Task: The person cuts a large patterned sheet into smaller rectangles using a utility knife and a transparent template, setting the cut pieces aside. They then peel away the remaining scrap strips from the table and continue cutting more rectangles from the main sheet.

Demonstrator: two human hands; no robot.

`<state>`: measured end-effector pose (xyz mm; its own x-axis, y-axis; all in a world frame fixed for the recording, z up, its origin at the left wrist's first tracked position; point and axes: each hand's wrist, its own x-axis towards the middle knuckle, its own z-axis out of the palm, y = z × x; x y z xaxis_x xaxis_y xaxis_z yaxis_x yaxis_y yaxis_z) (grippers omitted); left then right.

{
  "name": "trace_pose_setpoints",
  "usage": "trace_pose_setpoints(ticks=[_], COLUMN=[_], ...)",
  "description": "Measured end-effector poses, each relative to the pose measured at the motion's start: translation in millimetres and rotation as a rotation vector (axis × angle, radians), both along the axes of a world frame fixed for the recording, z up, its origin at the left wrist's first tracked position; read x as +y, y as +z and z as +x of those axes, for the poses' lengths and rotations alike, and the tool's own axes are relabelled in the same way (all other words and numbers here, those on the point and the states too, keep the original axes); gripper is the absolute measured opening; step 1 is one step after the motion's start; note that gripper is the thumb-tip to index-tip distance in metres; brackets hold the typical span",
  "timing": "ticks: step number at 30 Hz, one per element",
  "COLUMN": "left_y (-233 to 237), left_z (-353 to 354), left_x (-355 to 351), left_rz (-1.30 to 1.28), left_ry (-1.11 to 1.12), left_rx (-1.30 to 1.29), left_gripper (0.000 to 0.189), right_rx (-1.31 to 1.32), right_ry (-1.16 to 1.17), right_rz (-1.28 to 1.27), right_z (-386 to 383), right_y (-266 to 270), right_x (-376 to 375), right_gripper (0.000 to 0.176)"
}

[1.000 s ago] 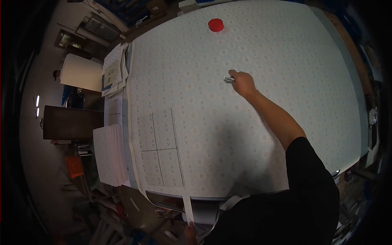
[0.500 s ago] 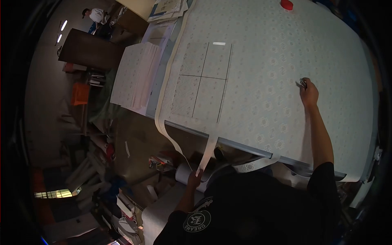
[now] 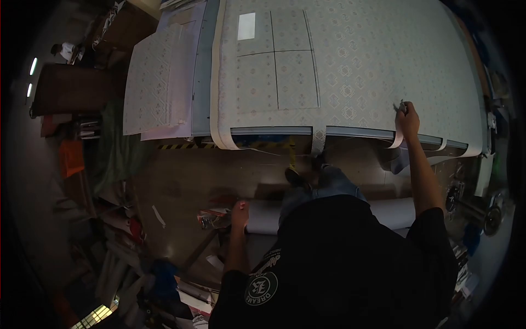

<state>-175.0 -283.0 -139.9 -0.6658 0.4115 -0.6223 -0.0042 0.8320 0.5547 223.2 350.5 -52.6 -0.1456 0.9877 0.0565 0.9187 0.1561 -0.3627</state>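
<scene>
Patterned pale fabric point(image 3: 356, 71) covers a large table, marked with dark crossing lines. My right hand point(image 3: 407, 122) is over the fabric near the table's front edge, closed on a small metal tool point(image 3: 402, 105) that is too small to identify. Off the table at the lower left, my left hand point(image 3: 240, 213) is closed, and whether it holds anything cannot be made out. A strip of the fabric point(image 3: 318, 140) hangs over the front edge between my hands. A small white rectangle point(image 3: 246, 26) lies by the dark lines.
Stacked patterned sheets point(image 3: 156, 82) stand left of the fabric. A pale roll point(image 3: 383, 214) lies on the floor by my legs, beside scattered items point(image 3: 212, 218). An orange container point(image 3: 71, 158) stands at the left. Another person point(image 3: 67, 52) is far off at the upper left.
The view has shifted. My left hand no longer holds the pale strip and is lower, away from the table. My right hand, still with the tool, is nearer the front edge.
</scene>
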Motion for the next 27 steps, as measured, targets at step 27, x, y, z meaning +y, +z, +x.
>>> trace_pose_setpoints(ticks=[27], left_y=[142.5], left_z=[-182.5], left_x=[326.5], left_rz=[0.553], left_ry=[-0.717], left_rx=[0.418], left_gripper=[0.055], right_rx=[-0.061], right_ry=[0.438], right_rz=[-0.42], right_z=[-278.2], right_y=[41.5], right_x=[-81.4], right_gripper=[0.073])
